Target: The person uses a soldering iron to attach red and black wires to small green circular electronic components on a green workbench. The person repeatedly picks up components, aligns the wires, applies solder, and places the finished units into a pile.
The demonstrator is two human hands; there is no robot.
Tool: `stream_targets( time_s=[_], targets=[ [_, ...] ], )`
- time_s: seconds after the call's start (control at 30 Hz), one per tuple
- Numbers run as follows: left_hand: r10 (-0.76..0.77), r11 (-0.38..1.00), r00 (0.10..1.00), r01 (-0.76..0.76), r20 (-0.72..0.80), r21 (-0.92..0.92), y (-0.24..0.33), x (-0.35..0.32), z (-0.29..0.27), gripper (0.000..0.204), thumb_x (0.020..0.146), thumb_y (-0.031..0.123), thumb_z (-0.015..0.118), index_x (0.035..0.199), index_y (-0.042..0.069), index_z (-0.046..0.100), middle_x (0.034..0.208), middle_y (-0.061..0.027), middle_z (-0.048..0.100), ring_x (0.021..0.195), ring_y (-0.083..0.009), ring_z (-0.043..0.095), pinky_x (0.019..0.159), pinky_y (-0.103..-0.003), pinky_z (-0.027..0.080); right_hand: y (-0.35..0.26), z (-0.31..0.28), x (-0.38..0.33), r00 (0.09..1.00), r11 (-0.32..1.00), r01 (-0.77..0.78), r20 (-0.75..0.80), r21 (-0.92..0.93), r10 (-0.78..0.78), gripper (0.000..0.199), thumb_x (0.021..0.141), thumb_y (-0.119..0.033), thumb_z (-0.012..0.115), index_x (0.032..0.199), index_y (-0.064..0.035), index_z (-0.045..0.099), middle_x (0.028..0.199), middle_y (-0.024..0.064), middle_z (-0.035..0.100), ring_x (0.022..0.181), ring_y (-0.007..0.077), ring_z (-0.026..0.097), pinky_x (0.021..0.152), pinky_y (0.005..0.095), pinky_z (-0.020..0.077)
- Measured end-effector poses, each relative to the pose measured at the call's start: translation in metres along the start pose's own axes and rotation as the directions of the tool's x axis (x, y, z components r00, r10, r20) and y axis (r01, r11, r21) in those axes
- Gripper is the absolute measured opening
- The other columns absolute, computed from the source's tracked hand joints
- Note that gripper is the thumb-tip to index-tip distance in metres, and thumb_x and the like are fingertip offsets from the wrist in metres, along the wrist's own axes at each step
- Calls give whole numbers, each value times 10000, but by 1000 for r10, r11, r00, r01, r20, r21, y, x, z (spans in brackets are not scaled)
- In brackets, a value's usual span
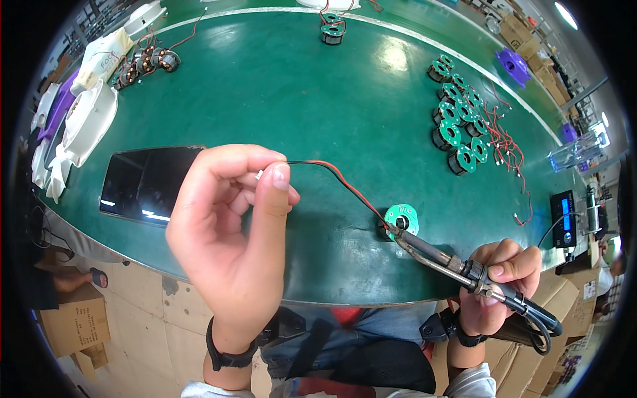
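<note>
Left hand (229, 219) pinches the red-and-black wire pair (338, 178); right hand (497, 285) grips a soldering iron (438, 255) on the round green circuit board (402, 220) near the green surface (298, 99) edge.

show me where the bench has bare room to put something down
Bare green mat spans the middle, between the dark panel and the cluster of green ring boards. Crowded: that cluster with its red wires, the coils far left, and around the soldering iron.

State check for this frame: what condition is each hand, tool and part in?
left hand: raised, pinching the white plug end of the wire pair
wire pair: red and black, stretched to the round board
round board: flat on the green table
soldering iron: tip on the board
right hand: gripping the iron
dark panel: flat, unlit
</note>
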State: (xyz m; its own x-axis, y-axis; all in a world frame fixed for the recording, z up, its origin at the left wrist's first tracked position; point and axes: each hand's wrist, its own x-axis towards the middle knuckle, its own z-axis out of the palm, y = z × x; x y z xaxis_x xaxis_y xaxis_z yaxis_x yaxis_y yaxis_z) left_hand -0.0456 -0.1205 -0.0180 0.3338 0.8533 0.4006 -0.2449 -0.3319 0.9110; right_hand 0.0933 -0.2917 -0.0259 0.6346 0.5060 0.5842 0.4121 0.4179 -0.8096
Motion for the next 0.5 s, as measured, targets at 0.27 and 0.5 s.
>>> stream_targets(
  time_s=[0.27,0.5],
  targets=[
    [73,995,997,-73,-7,65,2,3,5,73,861,73,537,871,1,528,728,-30,515,604,-79,483,527,-196,356,0,-1,0,1000,999,8,21,-33,-7,359,658,-194,698,747,-50,381,597,19,385,471,82,317,441,217,263],
    [165,975,983,-175,83,138,21,9,6,86,847,67,551,858,-13,523,718,-43,518,586,-76,486,528,-185,351,-1,-2,2,999,1000,20,29,-7,-20,308,710,-183,723,742,-27,459,592,45,461,469,111,398,415,233,319]
  ],
)
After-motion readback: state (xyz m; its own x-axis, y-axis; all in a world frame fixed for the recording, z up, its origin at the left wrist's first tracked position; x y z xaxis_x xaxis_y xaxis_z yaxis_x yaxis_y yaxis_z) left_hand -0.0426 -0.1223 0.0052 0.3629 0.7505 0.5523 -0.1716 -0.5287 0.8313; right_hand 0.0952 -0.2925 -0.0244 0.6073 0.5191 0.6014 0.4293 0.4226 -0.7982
